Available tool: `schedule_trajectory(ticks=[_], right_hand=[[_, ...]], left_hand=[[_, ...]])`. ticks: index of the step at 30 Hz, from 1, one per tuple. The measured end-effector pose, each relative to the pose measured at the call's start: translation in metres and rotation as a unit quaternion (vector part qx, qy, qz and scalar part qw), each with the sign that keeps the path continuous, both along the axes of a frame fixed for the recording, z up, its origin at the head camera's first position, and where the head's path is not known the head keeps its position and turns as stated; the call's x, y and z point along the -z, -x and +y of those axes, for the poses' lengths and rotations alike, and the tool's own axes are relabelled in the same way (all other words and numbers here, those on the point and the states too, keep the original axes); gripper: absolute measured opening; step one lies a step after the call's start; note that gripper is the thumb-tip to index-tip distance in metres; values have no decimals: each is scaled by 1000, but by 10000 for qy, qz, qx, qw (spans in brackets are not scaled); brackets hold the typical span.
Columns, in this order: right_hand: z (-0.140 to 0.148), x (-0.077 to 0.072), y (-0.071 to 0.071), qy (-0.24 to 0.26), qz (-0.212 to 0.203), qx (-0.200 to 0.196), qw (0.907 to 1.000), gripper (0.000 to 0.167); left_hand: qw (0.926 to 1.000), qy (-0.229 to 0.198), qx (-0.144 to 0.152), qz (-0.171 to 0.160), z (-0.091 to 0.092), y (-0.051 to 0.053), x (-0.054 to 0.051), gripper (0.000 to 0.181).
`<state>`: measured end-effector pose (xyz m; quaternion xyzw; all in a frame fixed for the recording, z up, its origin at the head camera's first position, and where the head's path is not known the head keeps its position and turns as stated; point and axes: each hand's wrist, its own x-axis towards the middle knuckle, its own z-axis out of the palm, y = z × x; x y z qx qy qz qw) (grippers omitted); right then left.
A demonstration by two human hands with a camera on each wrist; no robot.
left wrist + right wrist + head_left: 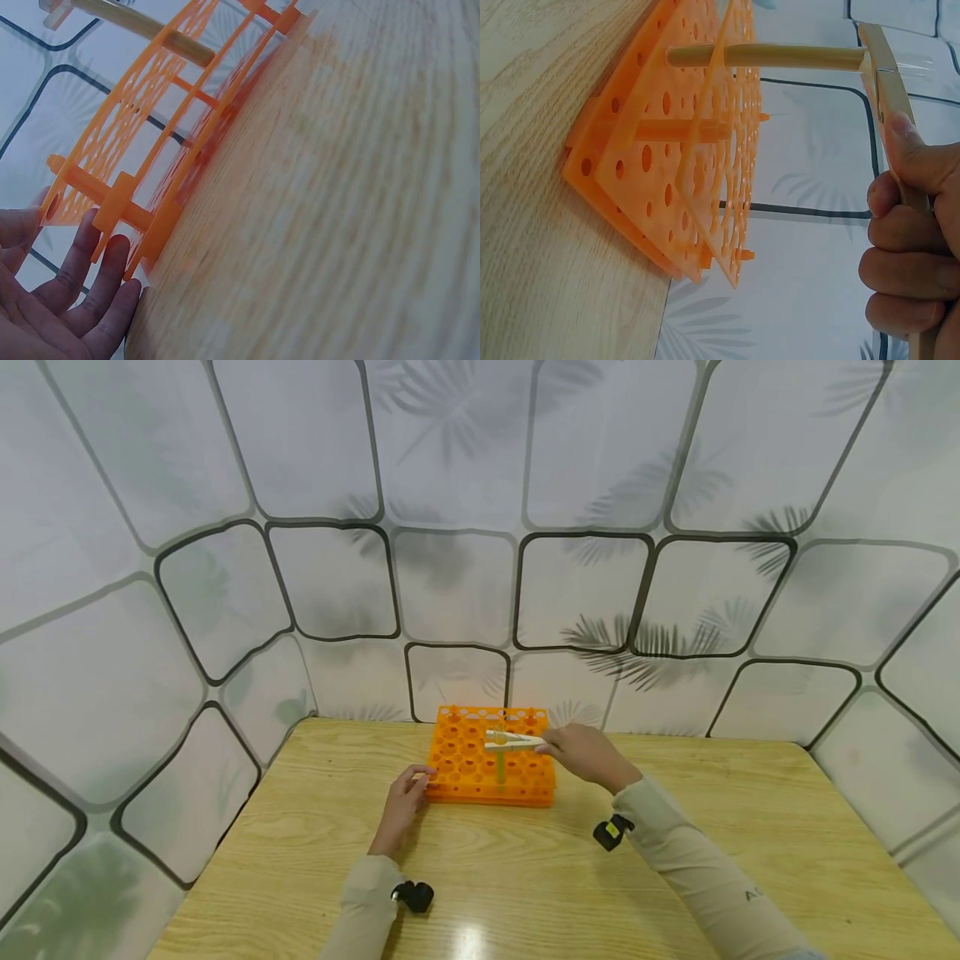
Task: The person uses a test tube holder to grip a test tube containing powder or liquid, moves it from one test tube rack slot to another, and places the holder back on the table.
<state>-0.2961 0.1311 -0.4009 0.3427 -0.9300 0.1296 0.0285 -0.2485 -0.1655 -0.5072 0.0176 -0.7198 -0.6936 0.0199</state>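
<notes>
An orange plastic test tube rack [465, 797] stands on the wooden table. My right hand [588, 754] grips a wooden test tube clamp [889, 97], whose jaws are round the upper part of a glass test tube [795, 57] with yellow liquid. The tube passes upright through the rack's top plate, and its lower end is at the plate below. At the rack's left front corner, my left hand [401, 802] holds the edge. In the left wrist view its thumb is by the top plate, and the other fingers [112, 259] touch the rack's side.
The wooden table [480, 852] reaches a patterned white curtain [457, 585] behind the rack. Many holes in the rack's plates surround the tube. A small black camera [414, 896] is strapped to the left wrist, another black camera [611, 832] to the right.
</notes>
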Motion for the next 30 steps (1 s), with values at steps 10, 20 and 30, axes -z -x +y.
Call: schedule_trajectory(ticks=[10,20,30], right_hand=[[1,10,2,82,-27,6,10000,36],[0,15,2,-39,-188,80,9998,38],[-1,21,3,67,-314,-21,9995,36]], left_hand=[[9999,-129,0,35,0,0,2,30],[9997,-225,-60,-64,1,0,2,30],[9999,-146,-25,-41,0,0,0,32]])
